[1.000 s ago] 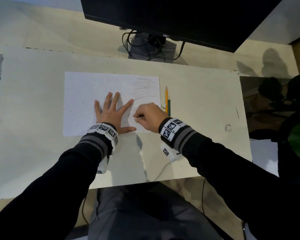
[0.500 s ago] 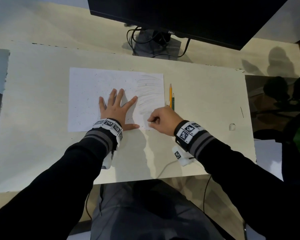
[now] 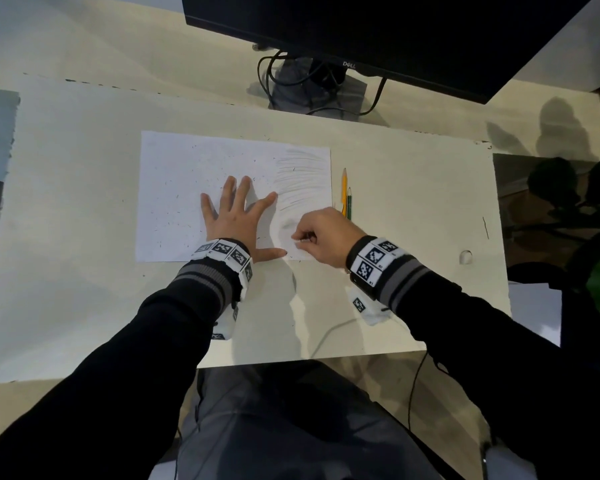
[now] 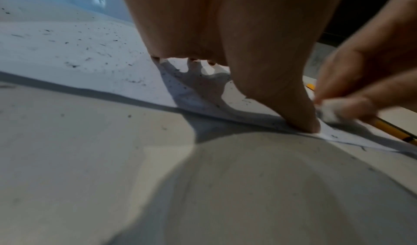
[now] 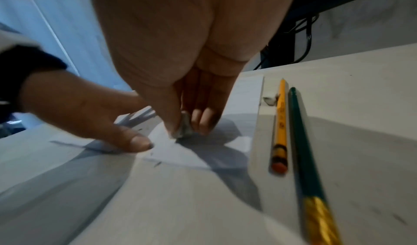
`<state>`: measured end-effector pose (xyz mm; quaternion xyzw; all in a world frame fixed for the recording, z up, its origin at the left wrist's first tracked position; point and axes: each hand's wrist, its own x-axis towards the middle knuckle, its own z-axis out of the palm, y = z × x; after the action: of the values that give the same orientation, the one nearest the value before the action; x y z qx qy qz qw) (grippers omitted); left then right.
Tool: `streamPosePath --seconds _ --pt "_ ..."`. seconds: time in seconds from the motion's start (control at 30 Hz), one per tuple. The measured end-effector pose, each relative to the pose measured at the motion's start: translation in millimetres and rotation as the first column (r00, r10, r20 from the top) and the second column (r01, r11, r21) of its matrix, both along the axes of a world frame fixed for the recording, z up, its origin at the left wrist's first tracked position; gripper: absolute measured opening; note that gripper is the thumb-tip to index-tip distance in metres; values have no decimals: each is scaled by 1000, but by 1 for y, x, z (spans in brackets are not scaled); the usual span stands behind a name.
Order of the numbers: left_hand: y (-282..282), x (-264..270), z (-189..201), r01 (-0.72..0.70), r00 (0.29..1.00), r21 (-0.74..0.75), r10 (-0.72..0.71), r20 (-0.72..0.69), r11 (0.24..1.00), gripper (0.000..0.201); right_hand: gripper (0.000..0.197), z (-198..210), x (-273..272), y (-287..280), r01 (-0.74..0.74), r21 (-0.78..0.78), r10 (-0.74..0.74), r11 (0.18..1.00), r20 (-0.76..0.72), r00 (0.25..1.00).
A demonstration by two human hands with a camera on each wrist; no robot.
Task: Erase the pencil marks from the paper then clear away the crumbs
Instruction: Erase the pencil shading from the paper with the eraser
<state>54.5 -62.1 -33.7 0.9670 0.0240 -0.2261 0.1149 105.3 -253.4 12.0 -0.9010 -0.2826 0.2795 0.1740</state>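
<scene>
— What are the hands doing at the table?

— The left hand lies flat on the paper, fingers spread and straight, the thumb near the front edge. It holds nothing, it only presses the sheet down.

— And the other one?

— The right hand is curled. Between thumb and fingers it pinches a small grey-white eraser, which touches the paper near the front right corner, just beside the left thumb.

— Is the sheet clean?

— No. Grey pencil marks cover the right part, and dark crumbs are scattered over the left part. A yellow pencil and a green pencil lie side by side just right of the paper, under the monitor.
</scene>
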Motion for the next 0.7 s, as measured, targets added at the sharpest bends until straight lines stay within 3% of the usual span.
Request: streamPosePath --seconds 0.1,0.27,0.43,0.7 --pt "-1 0 -1 -4 1000 4 4 2 1000 110 6 -3 6 3 68 63 -72 996 54 996" --pt "-5 0 -1 -13 1000 27 13 17 1000 106 8 -1 -4 -9 -7 3 8 1000 -65 998" --pt "-5 -1 -4 -9 1000 30 8 21 1000 106 9 -4 9 9 37 59 -39 998 41 998" --pt "-5 -1 -2 -4 1000 32 3 13 999 107 8 -5 -7 -12 -14 44 16 999 -38 999"
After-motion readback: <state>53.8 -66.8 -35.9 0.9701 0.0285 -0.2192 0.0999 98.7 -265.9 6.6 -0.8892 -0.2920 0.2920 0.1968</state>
